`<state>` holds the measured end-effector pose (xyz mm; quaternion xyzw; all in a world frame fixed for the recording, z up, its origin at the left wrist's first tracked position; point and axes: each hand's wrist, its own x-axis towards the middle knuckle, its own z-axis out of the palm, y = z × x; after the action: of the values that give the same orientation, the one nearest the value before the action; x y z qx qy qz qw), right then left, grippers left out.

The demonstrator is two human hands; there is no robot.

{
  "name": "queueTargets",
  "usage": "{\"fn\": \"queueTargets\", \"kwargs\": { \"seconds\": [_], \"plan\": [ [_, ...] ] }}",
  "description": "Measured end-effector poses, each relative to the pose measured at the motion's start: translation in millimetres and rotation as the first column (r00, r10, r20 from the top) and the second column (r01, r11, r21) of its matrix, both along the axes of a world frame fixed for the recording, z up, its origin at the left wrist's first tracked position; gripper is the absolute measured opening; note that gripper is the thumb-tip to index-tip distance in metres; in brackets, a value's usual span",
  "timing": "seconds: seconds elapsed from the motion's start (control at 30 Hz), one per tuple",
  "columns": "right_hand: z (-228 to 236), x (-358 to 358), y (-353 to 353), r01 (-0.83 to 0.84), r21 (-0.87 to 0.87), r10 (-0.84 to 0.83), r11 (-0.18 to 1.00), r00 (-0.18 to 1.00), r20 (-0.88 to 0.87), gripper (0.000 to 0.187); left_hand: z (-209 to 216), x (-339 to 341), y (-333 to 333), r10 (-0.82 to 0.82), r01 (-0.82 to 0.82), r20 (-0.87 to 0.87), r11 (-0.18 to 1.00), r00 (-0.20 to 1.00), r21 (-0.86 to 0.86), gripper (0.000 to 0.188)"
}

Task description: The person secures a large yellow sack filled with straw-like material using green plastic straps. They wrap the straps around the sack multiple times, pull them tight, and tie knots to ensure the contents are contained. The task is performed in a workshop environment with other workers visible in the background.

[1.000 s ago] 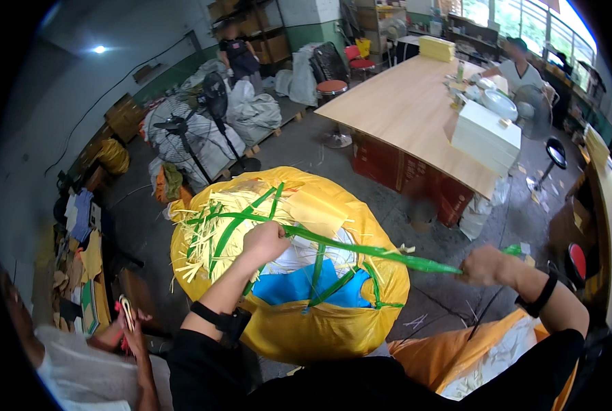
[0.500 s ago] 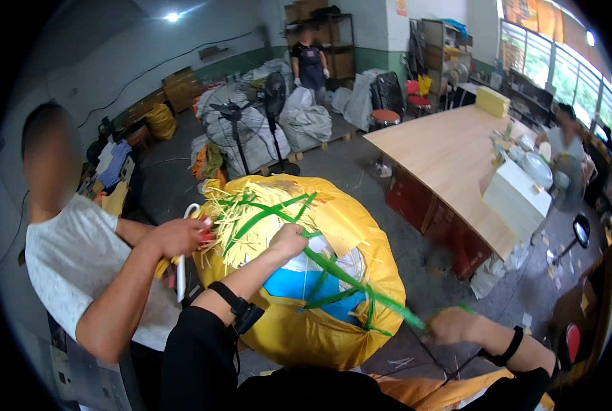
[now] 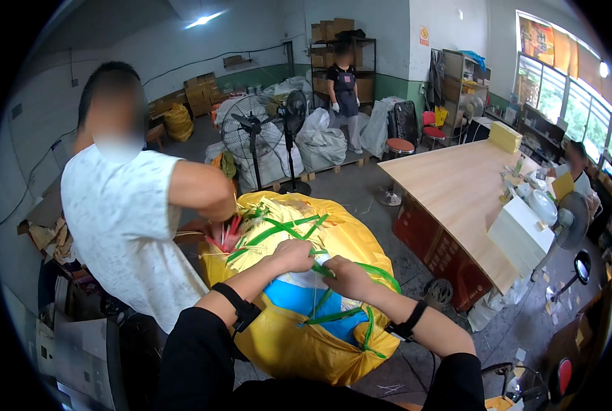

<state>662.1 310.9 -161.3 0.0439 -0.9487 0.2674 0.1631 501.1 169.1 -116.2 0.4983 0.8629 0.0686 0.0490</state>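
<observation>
A bulging yellow sack (image 3: 299,349) stands before me, stuffed with pale yellow paper strips (image 3: 268,236) and a blue and white wrapping (image 3: 299,298). Green plastic strapping (image 3: 333,316) criss-crosses its open top. Over the middle of the sack my left hand (image 3: 293,255) is closed on the strapping. My right hand (image 3: 348,278) grips the same strapping just beside it, and a loose length trails off to the right. At the sack's left side a co-worker's hand (image 3: 229,236), with something red at the fingers, reaches into the strips.
The co-worker in a white shirt (image 3: 121,226) stands close on my left. To the right is a large wooden table (image 3: 450,185) with a white paper stack (image 3: 521,236). Floor fans (image 3: 252,127) and white sacks (image 3: 321,145) are behind the yellow sack. Another person (image 3: 343,89) stands farther back.
My right hand has come in from the far right to beside my left hand, which stays on the strapping. The co-worker has leaned in toward the sack's left side.
</observation>
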Motion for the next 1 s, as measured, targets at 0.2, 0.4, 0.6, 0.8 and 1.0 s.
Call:
{"fn": "queueTargets", "kwargs": {
  "seconds": [0.2, 0.4, 0.6, 0.8, 1.0],
  "plan": [
    [8.6, -8.9, -15.5, 0.110, 0.112, -0.111, 0.988, 0.994, 0.005, 0.026, 24.2, -5.5, 6.9, -0.021, 0.029, 0.031, 0.963, 0.999, -0.268, 0.024],
    [6.0, 23.1, 2.1, 0.192, 0.051, -0.195, 0.980, 0.979, 0.065, 0.032, 44.3, -6.6, 9.1, -0.365, 0.173, -0.389, 0.878, 0.846, -0.447, 0.031],
    [2.1, 50.4, 32.6, 0.210, -0.003, -0.210, 0.978, 0.978, 0.014, 0.024, 44.6, -24.2, 4.6, -0.266, 0.223, -0.075, 0.906, 0.961, -0.360, 0.025],
    [18.4, 43.2, 26.8, 0.127, -0.126, -0.136, 0.984, 0.988, -0.069, 0.016, -3.1, -67.7, -22.9, -0.244, 0.155, 0.364, 0.954, 0.899, 0.257, 0.037],
    [38.3, 3.5, 5.2, 0.035, -0.196, -0.056, 0.980, 0.993, -0.102, 0.022, 14.0, -31.7, -23.7, -0.255, 0.191, 0.173, 0.929, 0.951, 0.316, 0.030]
  ]
}}
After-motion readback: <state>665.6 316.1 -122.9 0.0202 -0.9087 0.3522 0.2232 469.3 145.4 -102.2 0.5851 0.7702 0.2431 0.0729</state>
